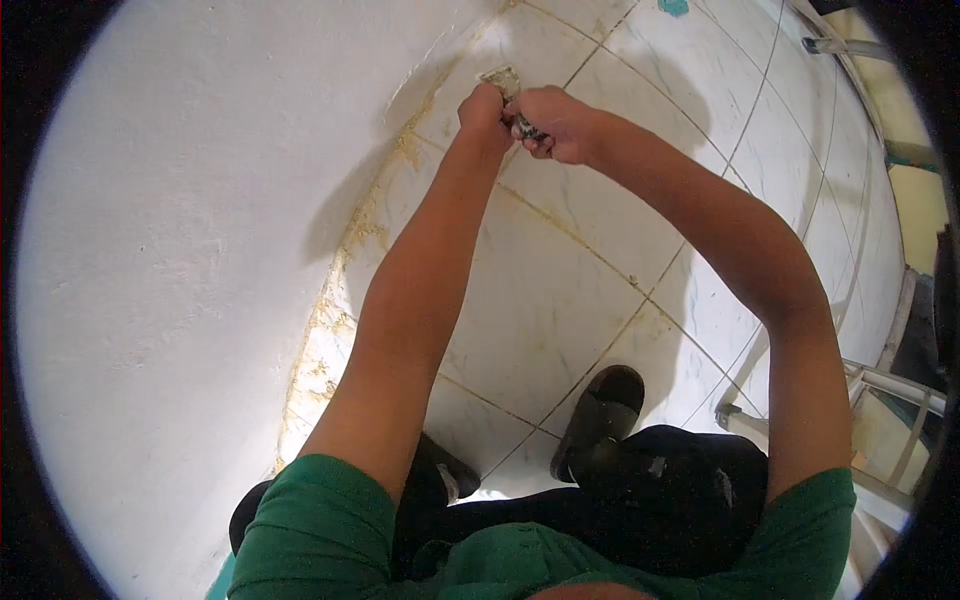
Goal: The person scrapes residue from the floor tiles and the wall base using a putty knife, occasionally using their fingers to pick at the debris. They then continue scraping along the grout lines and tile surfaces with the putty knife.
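Both arms reach forward over the white tiled floor (545, 270). My left hand (484, 112) is closed beside my right, its fingers against a small tool. My right hand (556, 124) is wrapped round the tool's dark, speckled handle (527, 128). A pale, flat, stained blade (503, 78) shows just beyond the hands. Where its far edge meets the tiles is too small to make out. Yellowish-brown residue (350, 240) runs along the floor's edge by the white wall (170, 250), left of my hands.
A dark sandal (600, 410) is on my foot near the bottom centre. At the lower right stands a pale metal frame (895, 385). Another metal leg (845, 47) shows at the upper right. A teal scrap (673, 7) lies at the top.
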The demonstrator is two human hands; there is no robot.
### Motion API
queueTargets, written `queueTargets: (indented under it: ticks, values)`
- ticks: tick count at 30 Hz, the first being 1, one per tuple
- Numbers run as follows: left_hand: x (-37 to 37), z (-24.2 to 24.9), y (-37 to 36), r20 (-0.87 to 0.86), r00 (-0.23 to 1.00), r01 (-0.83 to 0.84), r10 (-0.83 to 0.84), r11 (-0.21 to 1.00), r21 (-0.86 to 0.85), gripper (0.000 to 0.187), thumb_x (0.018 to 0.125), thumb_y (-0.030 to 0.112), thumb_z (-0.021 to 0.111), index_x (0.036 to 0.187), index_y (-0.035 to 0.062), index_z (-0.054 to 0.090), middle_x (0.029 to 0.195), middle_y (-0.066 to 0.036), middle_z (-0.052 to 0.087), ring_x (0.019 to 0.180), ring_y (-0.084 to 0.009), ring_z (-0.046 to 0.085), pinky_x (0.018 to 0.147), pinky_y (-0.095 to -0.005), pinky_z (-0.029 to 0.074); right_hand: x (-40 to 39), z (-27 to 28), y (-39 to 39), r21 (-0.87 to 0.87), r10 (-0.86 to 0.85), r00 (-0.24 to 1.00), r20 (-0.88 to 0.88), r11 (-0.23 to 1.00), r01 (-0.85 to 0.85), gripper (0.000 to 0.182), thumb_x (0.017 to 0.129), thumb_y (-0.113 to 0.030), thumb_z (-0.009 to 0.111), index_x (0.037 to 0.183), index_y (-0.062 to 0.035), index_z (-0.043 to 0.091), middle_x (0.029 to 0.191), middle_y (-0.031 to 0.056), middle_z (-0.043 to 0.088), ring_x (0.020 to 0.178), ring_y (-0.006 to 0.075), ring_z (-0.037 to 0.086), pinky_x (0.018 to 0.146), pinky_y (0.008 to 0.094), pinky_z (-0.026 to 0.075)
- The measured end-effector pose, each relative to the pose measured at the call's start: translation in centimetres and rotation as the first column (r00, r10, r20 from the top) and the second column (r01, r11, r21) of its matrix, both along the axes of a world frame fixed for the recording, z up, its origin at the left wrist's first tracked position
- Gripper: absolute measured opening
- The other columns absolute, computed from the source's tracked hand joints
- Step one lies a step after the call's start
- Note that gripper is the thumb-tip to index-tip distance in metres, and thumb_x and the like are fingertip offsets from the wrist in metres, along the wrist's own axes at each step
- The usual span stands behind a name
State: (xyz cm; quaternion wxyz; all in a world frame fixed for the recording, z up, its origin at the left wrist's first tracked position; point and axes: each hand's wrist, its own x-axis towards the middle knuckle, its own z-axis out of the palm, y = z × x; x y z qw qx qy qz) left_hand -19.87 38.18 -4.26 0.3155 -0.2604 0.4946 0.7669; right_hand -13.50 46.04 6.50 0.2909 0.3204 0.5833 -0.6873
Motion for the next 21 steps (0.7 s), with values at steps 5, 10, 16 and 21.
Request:
queueTargets:
  ticks: [5,10,16,21]
  values:
    - [0.8,-2.7,-0.5,-0.155,0.985,0.077,-0.081,0.996,-0.037,0.016,0.075,0.006,0.046,0.088,-0.0032,0.049,0.074,-0.013,0.051,0.057,-0.0253,0.052,0.042,-0.0412,0.038,1.0,0.4,-0.3,-0.004,-0.004,1.000,0.007,1.000,0.004,0.014,0.087,-0.014,0.044,0.078,-0.0035,0.047,0.065,0.0052,0.048,0.046,0.0098,0.039,0.035,0.0194,0.026]
    - [-0.4,-0.8,-0.5,-0.041,0.999,0.027,-0.025,0.999,0.038,0.014,0.075,0.008,0.047,0.086,-0.0014,0.050,0.073,-0.012,0.052,0.056,-0.0242,0.052,0.042,-0.0398,0.037,-0.7,0.0,-0.1,-0.045,-0.042,0.999,-0.019,0.998,0.041,0.013,0.087,-0.013,0.043,0.079,-0.0044,0.048,0.065,0.0049,0.048,0.046,0.0096,0.039,0.035,0.0200,0.026]
    - [1.0,-0.9,-0.8,-0.108,0.983,0.145,-0.148,0.989,-0.040,0.015,0.074,0.007,0.047,0.087,-0.0007,0.049,0.074,-0.013,0.051,0.056,-0.0246,0.052,0.040,-0.0396,0.035,1.1,-0.3,-0.2,-0.037,-0.023,0.999,0.022,0.999,0.024,0.012,0.086,-0.014,0.044,0.078,-0.0057,0.048,0.064,0.0032,0.047,0.046,0.0095,0.038,0.036,0.0210,0.027]
    - [-0.5,-0.5,-0.2,-0.026,0.998,0.054,-0.054,0.998,-0.011,0.015,0.075,0.007,0.046,0.087,-0.0012,0.048,0.076,-0.013,0.051,0.056,-0.0245,0.052,0.039,-0.0395,0.034,-0.6,-0.3,-0.1,-0.031,-0.040,0.999,-0.016,0.999,0.039,0.013,0.087,-0.015,0.044,0.078,-0.0058,0.048,0.064,0.0031,0.047,0.046,0.0086,0.039,0.035,0.0199,0.026]
